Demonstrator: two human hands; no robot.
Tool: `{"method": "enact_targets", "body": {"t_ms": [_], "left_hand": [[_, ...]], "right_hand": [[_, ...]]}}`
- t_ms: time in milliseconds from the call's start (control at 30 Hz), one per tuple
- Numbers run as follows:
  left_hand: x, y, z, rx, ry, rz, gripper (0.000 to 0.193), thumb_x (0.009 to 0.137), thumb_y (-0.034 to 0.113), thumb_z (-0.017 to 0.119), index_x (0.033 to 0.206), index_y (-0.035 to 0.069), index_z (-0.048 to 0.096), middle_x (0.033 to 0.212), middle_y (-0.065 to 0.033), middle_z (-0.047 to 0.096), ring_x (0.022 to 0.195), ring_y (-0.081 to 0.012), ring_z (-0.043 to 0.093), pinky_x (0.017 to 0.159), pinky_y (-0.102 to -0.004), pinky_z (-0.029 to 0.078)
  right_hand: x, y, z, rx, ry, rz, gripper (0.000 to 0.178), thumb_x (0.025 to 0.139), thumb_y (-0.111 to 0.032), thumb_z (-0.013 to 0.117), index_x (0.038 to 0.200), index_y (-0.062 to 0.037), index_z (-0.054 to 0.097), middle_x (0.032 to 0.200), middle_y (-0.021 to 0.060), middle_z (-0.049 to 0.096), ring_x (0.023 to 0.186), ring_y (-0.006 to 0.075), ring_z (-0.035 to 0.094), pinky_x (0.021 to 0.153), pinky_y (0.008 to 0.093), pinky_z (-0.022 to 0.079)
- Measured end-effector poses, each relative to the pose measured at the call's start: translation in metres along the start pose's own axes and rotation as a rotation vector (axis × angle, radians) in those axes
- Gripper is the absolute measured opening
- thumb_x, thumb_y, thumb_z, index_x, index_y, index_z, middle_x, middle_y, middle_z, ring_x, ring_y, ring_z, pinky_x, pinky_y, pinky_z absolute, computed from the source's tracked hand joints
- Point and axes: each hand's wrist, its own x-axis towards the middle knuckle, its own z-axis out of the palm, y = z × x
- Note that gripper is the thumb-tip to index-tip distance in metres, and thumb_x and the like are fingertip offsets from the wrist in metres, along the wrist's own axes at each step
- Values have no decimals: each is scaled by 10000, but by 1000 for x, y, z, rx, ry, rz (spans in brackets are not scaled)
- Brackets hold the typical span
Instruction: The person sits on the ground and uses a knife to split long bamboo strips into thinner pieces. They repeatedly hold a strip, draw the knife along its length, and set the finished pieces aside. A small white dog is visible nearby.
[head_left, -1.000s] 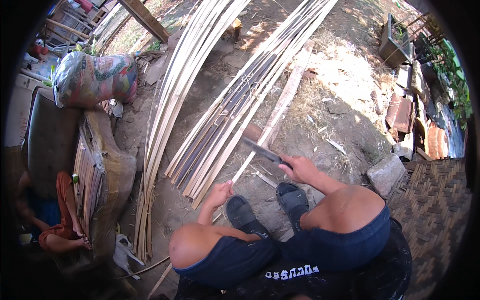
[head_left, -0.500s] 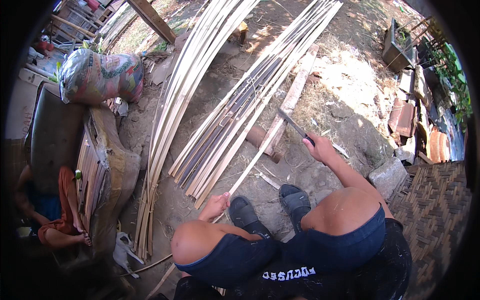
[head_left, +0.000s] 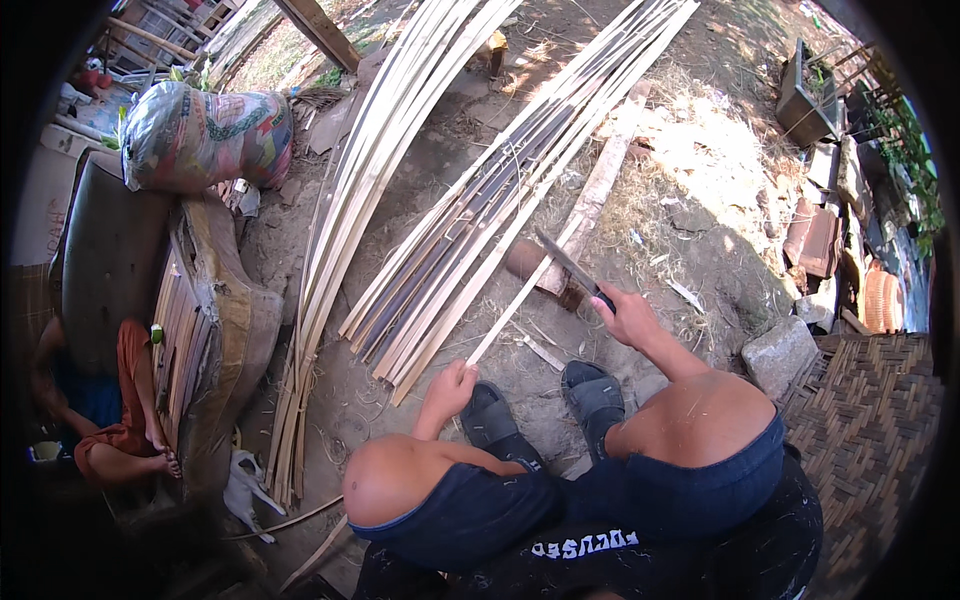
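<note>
My left hand [head_left: 450,390] is closed around the near end of a pale, narrow bamboo strip [head_left: 508,316], just beyond my left knee. From there the strip slants up and right to a long wooden plank [head_left: 603,178]. My right hand [head_left: 630,318] grips the dark handle of a long-bladed knife [head_left: 570,262]. Its blade points up and left, crossing over the near end of the plank, close to the strip. Whether the edge touches the strip I cannot tell. A short round log [head_left: 524,258] lies beneath the plank's near end.
Two long bundles of split strips, a pale one [head_left: 375,150] and a mixed dark one [head_left: 470,225], lie ahead and left. A stuffed sack [head_left: 205,135], a seated person [head_left: 125,420] and a cat [head_left: 248,490] are left. A stone [head_left: 780,357] and woven mat [head_left: 865,440] are right.
The knife and my right hand have moved nearer and slightly left, down along the plank. My left hand has shifted a little forward and right, still gripping the strip.
</note>
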Motion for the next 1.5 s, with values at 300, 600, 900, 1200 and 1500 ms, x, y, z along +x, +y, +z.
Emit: {"method": "enact_targets", "body": {"t_ms": [300,600,900,1200,1500], "left_hand": [[17,41,13,236,-80,48,338,1031,340,424,940,45,560,793,-288,654,737,-504,633,675,-603,494],[22,34,10,-194,-103,-51,408,1034,298,443,830,1,636,727,-215,636,712,-380,643,672,-452,487],[31,31,-26,-689,-550,-489,440,1059,389,441,832,49,605,567,54,417,470,-55,347,441,-233,296],[27,17,-48,-773,-586,-545,458,1036,454,474,849,52,590,530,72,336,431,-48,289,407,-236,250],[23,-18,-19,-665,-510,-532,422,1002,377,505,869,-3,632,540,-60,539,482,-221,571,476,-349,452]], "right_hand": [[4,30,-44,-198,122,55,388,969,-375,579,1256,-116,592,842,224,656,719,430,662,647,509,536],[-35,-49,-11,-198,-289,-350,393,973,-392,567,1265,-129,576,839,218,672,726,451,658,649,526,532],[-14,-9,-27,-154,-46,-66,365,975,-398,566,1141,-78,620,827,247,675,743,439,671,636,513,532],[-5,8,-13,-64,17,-59,370,966,-402,579,1220,-138,632,823,212,679,742,442,663,701,522,536],[-1,9,-22,-25,116,100,419,954,-364,609,1238,-55,617,843,262,685,791,434,678,701,503,534]]}}
